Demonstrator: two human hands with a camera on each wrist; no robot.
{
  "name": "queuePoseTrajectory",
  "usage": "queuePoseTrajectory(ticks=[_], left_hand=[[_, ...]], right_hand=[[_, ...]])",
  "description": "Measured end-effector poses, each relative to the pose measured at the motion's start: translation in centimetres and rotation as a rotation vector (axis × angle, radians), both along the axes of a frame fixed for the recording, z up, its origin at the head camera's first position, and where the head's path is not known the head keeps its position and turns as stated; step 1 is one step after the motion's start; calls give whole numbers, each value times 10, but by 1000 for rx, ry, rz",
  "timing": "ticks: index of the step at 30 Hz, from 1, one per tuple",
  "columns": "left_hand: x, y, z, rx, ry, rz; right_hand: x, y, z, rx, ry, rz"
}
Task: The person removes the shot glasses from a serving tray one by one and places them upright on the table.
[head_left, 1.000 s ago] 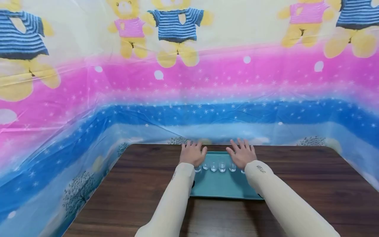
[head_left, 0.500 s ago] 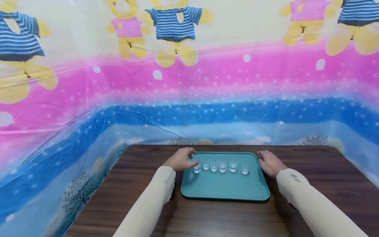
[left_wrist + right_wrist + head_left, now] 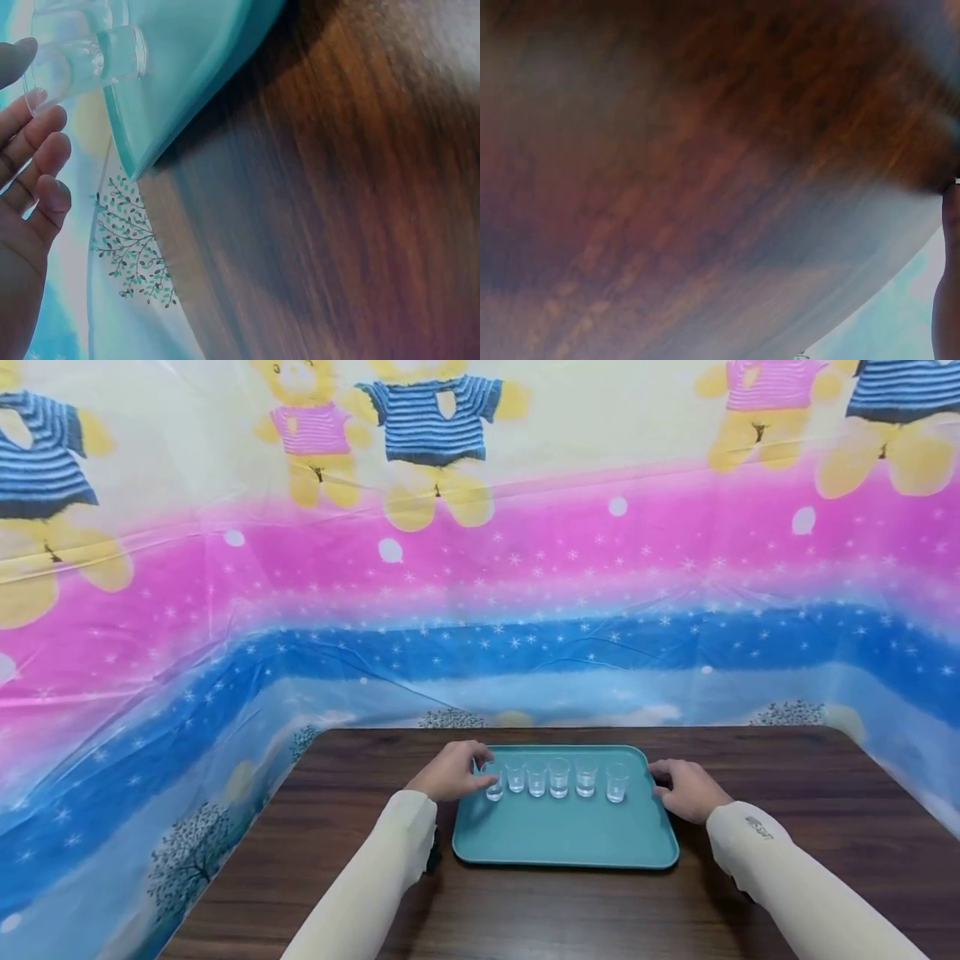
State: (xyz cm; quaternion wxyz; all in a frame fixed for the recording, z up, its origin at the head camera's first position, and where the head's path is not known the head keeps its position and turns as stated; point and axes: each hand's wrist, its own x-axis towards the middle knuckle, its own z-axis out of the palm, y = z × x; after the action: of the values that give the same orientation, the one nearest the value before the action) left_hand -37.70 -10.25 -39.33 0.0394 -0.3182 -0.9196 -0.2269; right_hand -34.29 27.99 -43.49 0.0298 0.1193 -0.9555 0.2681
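Several small clear shot glasses stand in a row across the back half of a green tray (image 3: 562, 843). My left hand (image 3: 453, 772) is at the leftmost shot glass (image 3: 493, 792). In the left wrist view, thumb and index finger lie on either side of that glass (image 3: 82, 67) near its rim, while the other fingers (image 3: 52, 154) curl loosely below. Just off the tray's right edge is my right hand (image 3: 690, 789), loosely bent, its fingertips right at the tray rim. Only a sliver of that hand (image 3: 949, 277) shows in the right wrist view.
The tray rests on a dark brown wooden table (image 3: 337, 852). Behind it and on both sides hangs a sheet (image 3: 570, 543) printed with bears, snowflakes and trees. The rightmost shot glass (image 3: 617, 785) stands a little apart from the others.
Both hands, spread flat above the glasses a second ago, have parted to the tray's left and right sides. My left thumb and fingers have come round the leftmost shot glass.
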Motion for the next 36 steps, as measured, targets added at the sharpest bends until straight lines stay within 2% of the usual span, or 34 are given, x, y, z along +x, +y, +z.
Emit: queuePoseTrajectory(ticks=[6, 13, 17, 20, 33, 36], left_hand=[[-4, -5, 3, 72, 37, 38], [-17, -20, 6, 90, 180, 195], [-24, -32, 2, 84, 184, 278], [-26, -38, -2, 63, 154, 319], [-41, -39, -11, 44, 76, 332], [-41, -38, -10, 53, 94, 327]], right_hand=[[-1, 7, -4, -22, 12, 15], [3, 8, -4, -28, 18, 17], [2, 8, -7, -42, 13, 12], [1, 7, -9, -51, 12, 15], [-2, 13, -10, -49, 17, -9], [-2, 14, -9, -50, 10, -6]])
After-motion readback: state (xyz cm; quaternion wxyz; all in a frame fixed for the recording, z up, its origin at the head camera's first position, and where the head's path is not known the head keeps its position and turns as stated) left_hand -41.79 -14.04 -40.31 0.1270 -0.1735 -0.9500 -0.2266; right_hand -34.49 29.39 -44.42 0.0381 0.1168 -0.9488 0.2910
